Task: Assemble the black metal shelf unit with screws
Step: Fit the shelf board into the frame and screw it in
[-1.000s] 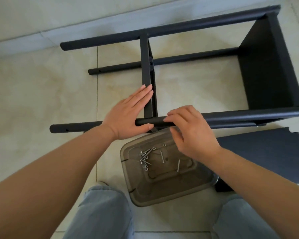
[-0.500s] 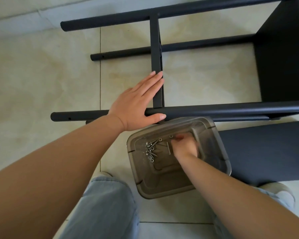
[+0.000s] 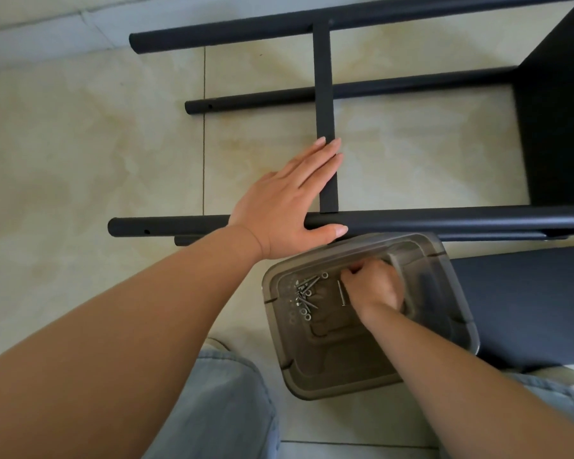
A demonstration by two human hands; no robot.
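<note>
The black metal shelf frame (image 3: 444, 223) lies on its side on the tiled floor, its poles running left to right. My left hand (image 3: 289, 207) rests flat on the near pole where the thin black shelf panel (image 3: 325, 117) meets it. Its fingers lie straight along the panel and its thumb sits under the pole. My right hand (image 3: 373, 286) is down inside the translucent grey tub (image 3: 458, 279), fingers curled at the bottom beside a long screw (image 3: 342, 293). What the fingers hold is hidden. A heap of screws and washers (image 3: 304, 294) lies at the tub's left.
A loose black shelf panel (image 3: 527, 303) lies flat on the floor right of the tub. A fixed black panel (image 3: 557, 127) closes the frame's right end. My knees in light jeans (image 3: 219, 409) fill the bottom edge. A pale wall base (image 3: 47, 38) runs along the top left.
My right hand left the near pole and dropped into the tub, where it now works among the screws. My left hand stayed on the pole and panel. The view shifted closer and downward.
</note>
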